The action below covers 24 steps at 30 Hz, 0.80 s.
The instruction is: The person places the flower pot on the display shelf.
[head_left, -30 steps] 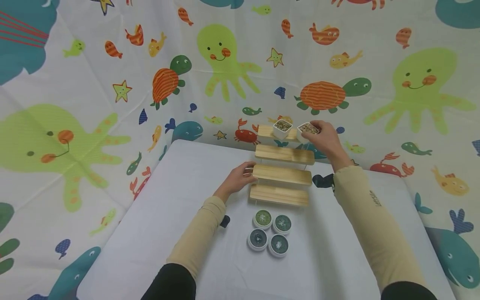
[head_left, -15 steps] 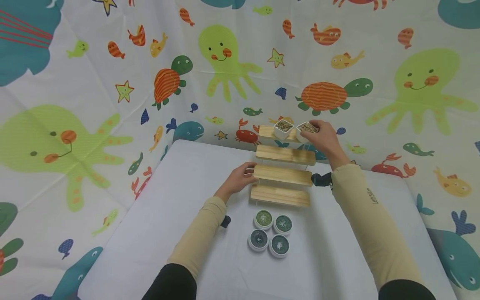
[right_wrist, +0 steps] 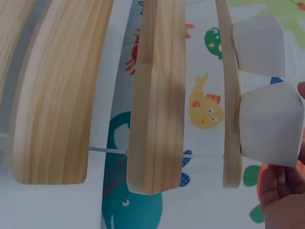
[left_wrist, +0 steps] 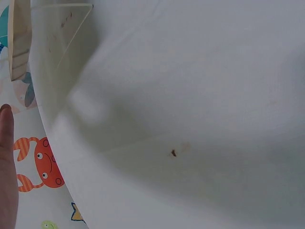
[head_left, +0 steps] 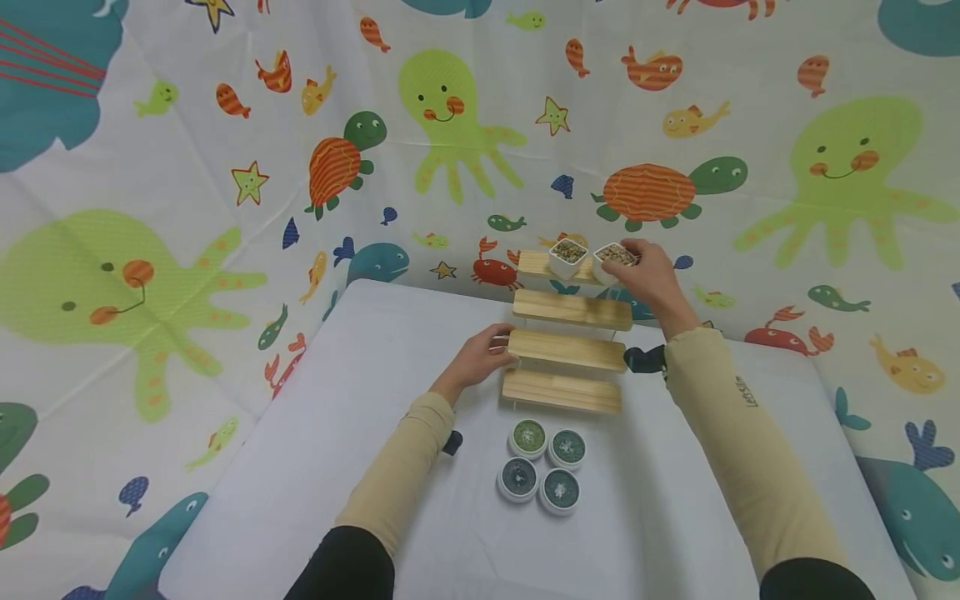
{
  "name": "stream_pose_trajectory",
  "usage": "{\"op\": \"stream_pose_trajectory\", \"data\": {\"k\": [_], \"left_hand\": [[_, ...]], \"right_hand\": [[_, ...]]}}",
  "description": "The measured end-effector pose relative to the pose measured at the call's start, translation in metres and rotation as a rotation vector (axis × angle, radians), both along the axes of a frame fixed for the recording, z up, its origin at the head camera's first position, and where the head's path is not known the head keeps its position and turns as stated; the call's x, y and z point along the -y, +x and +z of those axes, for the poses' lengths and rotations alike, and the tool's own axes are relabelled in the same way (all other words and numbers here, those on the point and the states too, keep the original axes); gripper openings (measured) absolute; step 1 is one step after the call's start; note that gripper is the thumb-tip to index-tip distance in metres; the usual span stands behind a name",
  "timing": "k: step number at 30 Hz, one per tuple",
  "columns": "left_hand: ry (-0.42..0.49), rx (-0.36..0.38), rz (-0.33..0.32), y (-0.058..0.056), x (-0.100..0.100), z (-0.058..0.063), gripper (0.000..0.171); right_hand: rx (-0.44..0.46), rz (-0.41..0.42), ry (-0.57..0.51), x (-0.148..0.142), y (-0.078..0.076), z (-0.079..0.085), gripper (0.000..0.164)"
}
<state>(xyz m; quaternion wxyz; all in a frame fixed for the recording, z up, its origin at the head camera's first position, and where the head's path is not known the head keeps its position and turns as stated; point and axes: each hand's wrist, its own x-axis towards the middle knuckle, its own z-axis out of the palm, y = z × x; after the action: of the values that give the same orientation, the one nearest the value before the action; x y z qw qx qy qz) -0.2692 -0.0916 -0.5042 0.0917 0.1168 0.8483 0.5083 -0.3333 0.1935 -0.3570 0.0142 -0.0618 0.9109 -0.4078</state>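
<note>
A tiered stand with several wooden shelves stands on the white-covered table. My right hand holds a small white pot with speckled, grainy contents by its rim, at the right end of the top shelf. In the right wrist view this pot has its base against the shelf, fingers at its side. Another such white pot sits to its left. My left hand grips the left end of a lower shelf, some fingers hidden behind the wood. The left wrist view catches only one finger.
Several round white tubs with green and dark green tops are grouped in front of the stand. A curtain with printed sea animals hangs close behind the top shelf. Thin rods link the shelves.
The view shifts very slightly. Both hands keep their places, the right on the white pot and the left at the stand.
</note>
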Motion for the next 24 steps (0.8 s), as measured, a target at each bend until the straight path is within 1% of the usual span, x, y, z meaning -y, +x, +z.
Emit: {"op": "stream_pose_trajectory", "data": {"k": [8, 15, 19, 24], "left_hand": [[-0.005, 0.005, 0.007, 0.000, 0.000, -0.001, 0.060], [-0.012, 0.009, 0.004, 0.000, 0.001, 0.000, 0.060], [-0.007, 0.005, 0.005, 0.000, 0.002, 0.001, 0.060], [0.000, 0.005, -0.003, -0.001, 0.002, 0.000, 0.061]], "right_hand": [[0.008, -0.041, -0.012, -0.006, 0.007, 0.001, 0.076], [-0.006, -0.060, -0.001, -0.017, 0.022, -0.001, 0.073], [0.003, -0.036, 0.018, -0.023, 0.034, -0.003, 0.073], [0.042, 0.003, 0.050, -0.031, 0.047, -0.010, 0.073]]}}
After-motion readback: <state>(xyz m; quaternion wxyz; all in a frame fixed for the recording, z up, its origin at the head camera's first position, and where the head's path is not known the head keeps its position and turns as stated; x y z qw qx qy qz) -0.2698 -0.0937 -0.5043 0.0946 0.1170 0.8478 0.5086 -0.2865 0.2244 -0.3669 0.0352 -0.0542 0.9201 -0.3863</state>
